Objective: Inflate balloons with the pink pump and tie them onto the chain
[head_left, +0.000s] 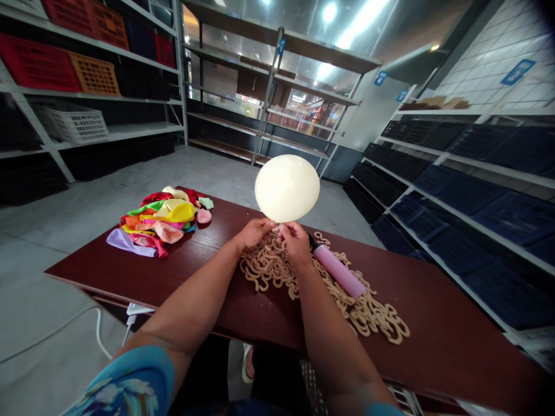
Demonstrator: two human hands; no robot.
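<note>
A blown-up cream balloon [287, 188] stands upright above the table, its neck pointing down between my hands. My left hand [256, 233] pinches at the neck from the left. My right hand [295, 241] closes on the same neck from the right, its thumb and fingers pressed together. The neck itself is mostly hidden by my fingers. Below both hands lies a heap of tan, curly loops [271, 263] whose material I cannot make out. Beside my right hand, a pink cylinder with a black end, like a hand pump [340, 271], rests on the loops.
A pile of limp balloons in many colours [167, 216] lies on the left of the dark red table [199, 277]. A white cable [99, 329] hangs at the near left edge. Shelves with crates [93, 72] stand left, bare-looking racks [277, 81] behind, dark bins [472, 231] right.
</note>
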